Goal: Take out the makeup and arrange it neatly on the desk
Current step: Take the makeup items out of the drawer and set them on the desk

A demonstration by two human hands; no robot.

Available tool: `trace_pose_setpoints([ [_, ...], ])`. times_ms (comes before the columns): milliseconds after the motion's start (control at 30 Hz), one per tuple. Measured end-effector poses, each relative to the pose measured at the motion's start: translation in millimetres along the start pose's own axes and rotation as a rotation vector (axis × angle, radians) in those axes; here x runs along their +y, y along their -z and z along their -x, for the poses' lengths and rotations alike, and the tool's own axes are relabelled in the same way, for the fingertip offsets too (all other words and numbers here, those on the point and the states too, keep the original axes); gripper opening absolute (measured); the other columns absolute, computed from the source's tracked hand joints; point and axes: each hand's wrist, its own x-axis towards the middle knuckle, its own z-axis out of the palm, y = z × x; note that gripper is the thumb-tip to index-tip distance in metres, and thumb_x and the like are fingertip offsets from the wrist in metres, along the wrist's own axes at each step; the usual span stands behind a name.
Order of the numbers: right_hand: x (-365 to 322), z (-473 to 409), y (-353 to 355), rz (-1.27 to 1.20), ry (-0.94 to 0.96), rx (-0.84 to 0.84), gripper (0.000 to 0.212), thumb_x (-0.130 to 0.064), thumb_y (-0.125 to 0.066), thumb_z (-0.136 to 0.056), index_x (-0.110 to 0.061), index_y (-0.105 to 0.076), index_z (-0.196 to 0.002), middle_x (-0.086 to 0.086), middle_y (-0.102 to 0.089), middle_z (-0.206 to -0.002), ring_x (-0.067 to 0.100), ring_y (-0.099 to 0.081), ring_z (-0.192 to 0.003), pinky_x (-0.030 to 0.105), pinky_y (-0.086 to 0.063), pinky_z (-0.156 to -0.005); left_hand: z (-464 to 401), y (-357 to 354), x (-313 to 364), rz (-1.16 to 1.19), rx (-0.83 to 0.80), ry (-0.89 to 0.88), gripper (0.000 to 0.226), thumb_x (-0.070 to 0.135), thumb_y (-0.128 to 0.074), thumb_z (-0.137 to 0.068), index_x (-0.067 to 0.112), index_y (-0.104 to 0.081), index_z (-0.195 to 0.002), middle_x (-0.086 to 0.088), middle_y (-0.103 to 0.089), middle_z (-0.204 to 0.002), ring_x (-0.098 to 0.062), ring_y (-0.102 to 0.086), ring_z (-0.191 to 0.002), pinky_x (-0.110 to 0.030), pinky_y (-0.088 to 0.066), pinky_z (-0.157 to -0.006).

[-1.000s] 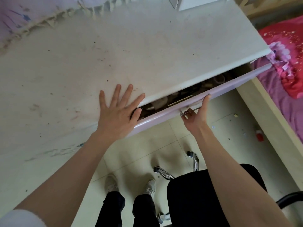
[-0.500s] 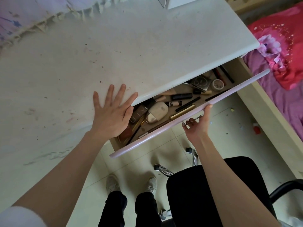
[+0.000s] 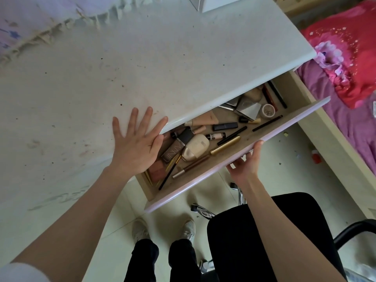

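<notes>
Left hand (image 3: 136,145) flat on the desk (image 3: 122,78), fingers spread wide, palm at the front edge, thumb hanging over the open drawer (image 3: 240,165). Right hand (image 3: 245,166) under the drawer's lilac front, thumb up against the front face, fingers curled beneath — whether round a handle, cannot tell. Makeup still in the drawer: just right of the left thumb, a dark palette (image 3: 173,154) and a cream compact (image 3: 196,146); beyond these a beige tube (image 3: 203,120) and a black lipstick case (image 3: 224,126). Just above the right thumb, a gold pen-shaped tube (image 3: 224,147); further up and right, a small round pot (image 3: 268,111). Black chair (image 3: 264,231) below the right forearm.
</notes>
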Motion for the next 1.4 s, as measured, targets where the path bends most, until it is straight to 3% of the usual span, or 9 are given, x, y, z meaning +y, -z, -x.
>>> trace_pose_setpoints([
  [600,0.3,9.4,1.5,-0.019,-0.096,0.023,0.066,-0.065,-0.052,-0.081,-0.023,-0.045,-0.131,0.008,-0.053,-0.125,0.027,-0.055,-0.111,0.054,-0.046,-0.094,-0.9,-2.8,-2.5,-0.034,0.015,-0.021,0.049,0.053,0.005,-0.091,0.05,0.015,-0.139,0.006,0.012,-0.156,-0.024,0.013,-0.143,-0.061,0.007,-0.108],
  [767,-7.0,30.0,-6.0,0.153,-0.085,0.034,0.019,-0.034,-0.05,-0.094,-0.017,-0.056,-0.101,0.014,-0.054,-0.122,0.027,-0.052,-0.117,0.046,-0.052,-0.079,-0.1,0.2,-1.4,-0.005,-0.024,-0.027,0.052,0.058,0.008,-0.087,0.051,0.017,-0.138,0.007,0.016,-0.155,-0.023,0.018,-0.142,-0.06,0.013,-0.107],
  [900,-14.1,65.1,-16.4,0.262,-0.058,0.04,0.011,-0.023,-0.049,-0.096,-0.013,-0.055,-0.095,0.021,-0.048,-0.124,0.028,-0.051,-0.117,0.041,-0.05,-0.085,1.5,5.6,-3.8,-0.014,-0.073,-0.085,0.06,0.057,-0.015,-0.09,0.046,0.015,-0.141,0.003,0.019,-0.155,-0.026,0.02,-0.141,-0.062,0.011,-0.106],
  [933,-13.1,72.3,-16.3,0.328,-0.028,0.045,0.039,-0.023,-0.049,-0.096,0.001,-0.037,-0.125,0.024,-0.049,-0.122,0.029,-0.051,-0.117,0.039,-0.05,-0.087,4.4,8.7,-1.9,-0.01,-0.055,-0.099,0.062,0.052,-0.024,-0.092,0.042,0.008,-0.144,0.0,0.015,-0.156,-0.028,0.016,-0.142,-0.062,0.009,-0.107],
  [967,-11.5,80.9,-17.9,0.468,0.061,0.055,0.013,-0.024,-0.05,-0.096,-0.02,-0.038,-0.095,0.021,-0.052,-0.121,0.028,-0.053,-0.116,0.036,-0.049,-0.088,10.0,10.5,1.3,0.009,-0.013,-0.109,0.063,0.045,-0.032,-0.092,0.036,-0.001,-0.147,-0.003,0.006,-0.157,-0.03,0.009,-0.143,-0.062,0.006,-0.108],
  [1000,-9.9,88.2,-18.4,0.651,0.204,0.102,0.032,-0.026,-0.051,-0.095,-0.014,-0.05,-0.125,0.015,-0.052,-0.124,0.024,-0.052,-0.114,0.034,-0.048,-0.089,17.3,10.7,5.7,0.048,0.048,-0.123,0.062,0.036,-0.039,-0.092,0.029,-0.014,-0.148,-0.007,-0.005,-0.157,-0.031,-0.002,-0.144,-0.062,0.001,-0.109],
  [1133,-5.6,88.9,-28.9,1.36,0.943,0.082,0.032,-0.017,-0.052,-0.093,-0.012,-0.056,-0.124,0.01,-0.055,-0.119,0.023,-0.046,-0.112,0.031,-0.035,-0.095,40.7,0.6,26.5,0.248,0.223,-0.363,0.048,0.009,-0.054,-0.082,0.006,-0.05,-0.13,-0.015,-0.046,-0.139,-0.032,-0.04,-0.132,-0.059,-0.028,-0.107],
  [1233,-2.0,64.0,-49.8,1.693,0.924,-0.213,0.037,-0.015,-0.051,-0.093,-0.016,-0.052,-0.13,0.008,-0.052,-0.13,0.026,-0.042,-0.121,0.036,-0.033,-0.103,38.6,-9.0,36.9,0.38,0.074,-0.361,0.038,0.005,-0.057,-0.084,0.004,-0.056,-0.121,-0.013,-0.058,-0.121,-0.029,-0.057,-0.112,-0.043,-0.05,-0.092],
  [1400,9.5,18.8,-77.8,2.158,0.728,-0.442,0.055,-0.016,-0.055,-0.088,-0.02,-0.036,-0.14,0.007,-0.035,-0.145,0.03,-0.034,-0.13,0.047,-0.034,-0.102,10.3,-33.4,46.7,0.343,-0.198,-0.105,0.047,0.025,-0.047,-0.094,0.014,-0.031,-0.138,-0.008,-0.044,-0.131,-0.023,-0.051,-0.113,-0.035,-0.049,-0.089],
])
